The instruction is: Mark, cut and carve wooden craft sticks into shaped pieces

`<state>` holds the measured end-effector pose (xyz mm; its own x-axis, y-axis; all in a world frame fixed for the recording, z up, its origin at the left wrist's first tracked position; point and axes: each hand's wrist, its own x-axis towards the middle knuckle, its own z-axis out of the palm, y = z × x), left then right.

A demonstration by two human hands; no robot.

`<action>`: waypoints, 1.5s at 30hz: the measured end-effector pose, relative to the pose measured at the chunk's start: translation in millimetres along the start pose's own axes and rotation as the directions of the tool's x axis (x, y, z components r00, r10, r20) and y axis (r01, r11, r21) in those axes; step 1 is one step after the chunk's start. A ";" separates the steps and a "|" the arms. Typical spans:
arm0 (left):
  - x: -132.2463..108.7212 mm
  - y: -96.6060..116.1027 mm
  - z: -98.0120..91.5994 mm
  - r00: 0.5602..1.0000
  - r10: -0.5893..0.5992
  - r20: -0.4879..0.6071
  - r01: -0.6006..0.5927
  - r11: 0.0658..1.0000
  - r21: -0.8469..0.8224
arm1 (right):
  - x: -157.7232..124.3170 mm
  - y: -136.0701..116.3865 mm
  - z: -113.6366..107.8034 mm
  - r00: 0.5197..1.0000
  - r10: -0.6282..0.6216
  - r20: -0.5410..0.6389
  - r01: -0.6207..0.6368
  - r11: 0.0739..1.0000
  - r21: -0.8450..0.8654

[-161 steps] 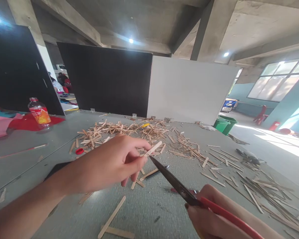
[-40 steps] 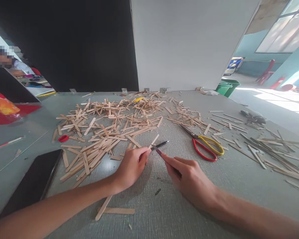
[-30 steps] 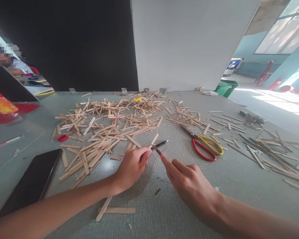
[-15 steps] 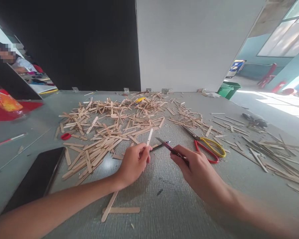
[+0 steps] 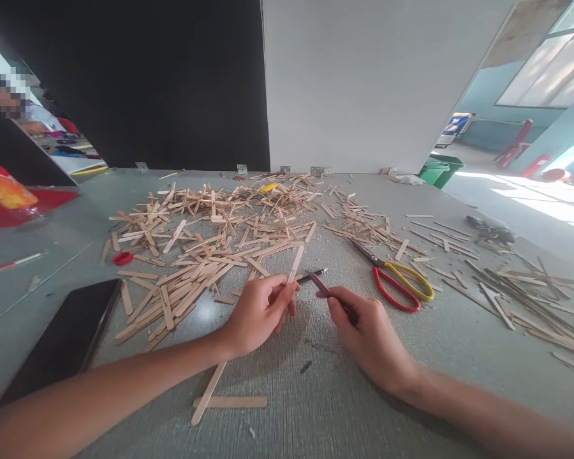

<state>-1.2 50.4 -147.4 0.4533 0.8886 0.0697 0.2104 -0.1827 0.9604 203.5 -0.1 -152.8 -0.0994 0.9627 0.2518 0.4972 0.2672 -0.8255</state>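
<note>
Pinched between the thumb and fingers of my left hand (image 5: pixel 263 309) is a wooden craft stick (image 5: pixel 296 260), tilted up and away from me. My right hand (image 5: pixel 368 331) grips a slim knife (image 5: pixel 321 284) with a pinkish-dark handle; its tip points toward the stick, with a small gap apparent between them. A black pen (image 5: pixel 316 275) lies on the table just behind both hands. Two craft sticks lie crossed nearest me, the flat one (image 5: pixel 242 402) beneath the slanted one (image 5: pixel 205 403).
A wide pile of craft sticks (image 5: pixel 191 280) spreads beyond my left hand. Scissors (image 5: pixel 399 280) with red and yellow handles lie right of centre. A phone (image 5: pixel 60 338), red ring (image 5: pixel 122 258) and drink bottle (image 5: pixel 7 191) are left. Thin wood strips (image 5: pixel 530 299) lie right. Panels (image 5: pixel 363 83) stand behind.
My right hand has drawn slightly down and left, bringing the knife closer to the stick. The stick in my left hand has shifted slightly right and tilts more to the right.
</note>
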 end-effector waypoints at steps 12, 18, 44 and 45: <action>-1.3 2.2 -1.6 0.983 -0.048 0.175 0.041 0.998 0.039 | -10.2 8.7 -5.5 0.970 -0.218 -0.106 0.231 0.963 0.137; -1.9 1.5 -0.5 0.982 -0.027 0.187 0.009 0.995 0.097 | -15.5 8.0 -5.4 0.972 -0.227 -0.062 0.234 0.957 0.171; -5.6 -1.2 -0.2 0.962 0.165 0.219 -0.238 0.897 0.372 | -13.5 5.8 -4.6 0.957 -0.289 -0.029 0.290 0.956 0.047; -5.6 -1.3 0.0 0.961 0.169 0.221 -0.244 0.892 0.380 | -12.5 4.5 -5.4 0.950 -0.313 -0.022 0.313 0.950 0.015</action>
<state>-4.0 45.6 -149.0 0.6623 0.7298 0.1694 0.4062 -0.5398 0.7373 211.6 -11.2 -156.9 -0.2310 0.8295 0.5084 0.4282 0.5559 -0.7125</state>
